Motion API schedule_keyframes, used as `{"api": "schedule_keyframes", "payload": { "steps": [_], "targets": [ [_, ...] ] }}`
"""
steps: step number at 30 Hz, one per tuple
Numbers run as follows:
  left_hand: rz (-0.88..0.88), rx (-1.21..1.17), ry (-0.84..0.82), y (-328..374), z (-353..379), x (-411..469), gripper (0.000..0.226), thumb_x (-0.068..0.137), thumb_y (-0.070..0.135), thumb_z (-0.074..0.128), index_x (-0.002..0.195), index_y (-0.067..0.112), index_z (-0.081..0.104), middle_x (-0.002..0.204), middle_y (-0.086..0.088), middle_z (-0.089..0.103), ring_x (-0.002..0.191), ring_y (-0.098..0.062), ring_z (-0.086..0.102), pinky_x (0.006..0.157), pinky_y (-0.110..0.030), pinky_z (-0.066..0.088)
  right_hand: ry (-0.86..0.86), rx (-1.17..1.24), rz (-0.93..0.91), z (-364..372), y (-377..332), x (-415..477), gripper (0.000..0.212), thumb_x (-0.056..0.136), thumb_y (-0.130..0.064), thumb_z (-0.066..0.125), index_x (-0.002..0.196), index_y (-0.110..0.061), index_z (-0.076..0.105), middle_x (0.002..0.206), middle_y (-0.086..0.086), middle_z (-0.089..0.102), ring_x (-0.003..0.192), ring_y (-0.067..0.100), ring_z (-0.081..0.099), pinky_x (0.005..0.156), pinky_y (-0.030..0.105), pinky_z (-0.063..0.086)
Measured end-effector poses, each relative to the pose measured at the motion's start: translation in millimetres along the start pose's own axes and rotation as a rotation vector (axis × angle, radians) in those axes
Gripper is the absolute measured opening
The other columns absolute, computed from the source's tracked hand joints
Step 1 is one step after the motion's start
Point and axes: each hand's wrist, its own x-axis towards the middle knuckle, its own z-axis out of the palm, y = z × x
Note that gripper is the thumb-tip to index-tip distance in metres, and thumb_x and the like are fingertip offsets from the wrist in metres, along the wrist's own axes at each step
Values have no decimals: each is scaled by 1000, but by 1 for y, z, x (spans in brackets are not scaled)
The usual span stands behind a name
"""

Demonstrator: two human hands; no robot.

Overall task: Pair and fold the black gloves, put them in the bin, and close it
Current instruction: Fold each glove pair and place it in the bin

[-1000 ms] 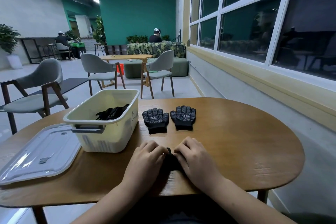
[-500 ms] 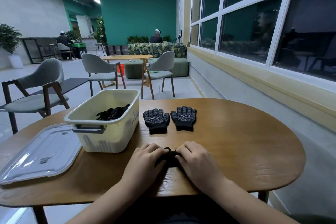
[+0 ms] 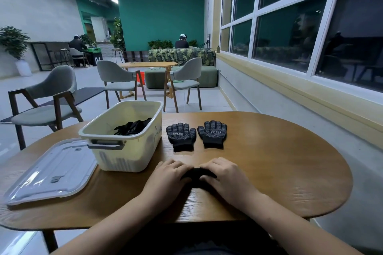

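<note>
My left hand (image 3: 165,178) and my right hand (image 3: 226,176) lie side by side on the table near its front edge, fingers curled over a rolled bundle of black gloves (image 3: 195,174) that shows between them. Two more black gloves lie flat, palm up, beyond my hands: a left one (image 3: 181,135) and a right one (image 3: 213,133). The cream bin (image 3: 145,147) stands open to the left with folded black gloves (image 3: 132,127) inside. Its clear lid (image 3: 49,172) rests flat on the table further left.
The round wooden table (image 3: 279,167) has bare surface on its right half. Grey chairs (image 3: 45,97) stand on the floor behind the table. A window wall runs along the right. Two seated people are far off.
The bundle has been rolled a little away from me under my fingers. The bin, lid and flat gloves have stayed where they were.
</note>
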Motion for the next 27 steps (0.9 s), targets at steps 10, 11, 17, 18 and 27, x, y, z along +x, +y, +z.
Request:
{"api": "schedule_keyframes", "payload": {
  "steps": [10, 11, 17, 18, 27],
  "targets": [
    [139, 180, 222, -18, -92, 40, 31, 102, 37, 63, 132, 29, 62, 121, 8, 71, 112, -20, 60, 92, -39, 45, 189, 87, -108, -52, -22, 71, 25, 96, -30, 76, 118, -20, 75, 101, -5, 73, 92, 13, 64, 84, 31, 52],
    [132, 161, 236, -22, -104, 42, 29, 102, 37, 62, 130, 29, 61, 121, 9, 70, 113, -18, 58, 93, -37, 43, 203, 81, -125, -55, -28, 84, 24, 96, -30, 76, 117, -19, 75, 100, -4, 73, 90, 13, 63, 82, 31, 52],
    [54, 113, 229, -76, -163, 56, 17, 98, 30, 71, 112, 25, 65, 103, 5, 71, 97, -21, 59, 80, -43, 51, 218, 94, -147, -51, -63, 165, 24, 95, -35, 76, 110, -17, 75, 93, 0, 75, 84, 20, 68, 76, 42, 57],
    [47, 119, 235, -87, -170, 60, 18, 96, 27, 74, 112, 23, 67, 102, 2, 72, 95, -24, 61, 78, -44, 51, 219, 109, -126, -48, -68, 178, 25, 94, -36, 76, 110, -17, 76, 95, 1, 76, 87, 21, 68, 78, 41, 57],
    [-50, 215, 222, -161, -178, 90, 18, 92, 31, 78, 105, 25, 68, 95, -1, 74, 87, -31, 66, 74, -45, 55, 61, 105, 49, -10, -84, 270, 27, 92, -35, 80, 113, -19, 75, 111, 4, 74, 103, 25, 66, 89, 39, 56]
  ]
}}
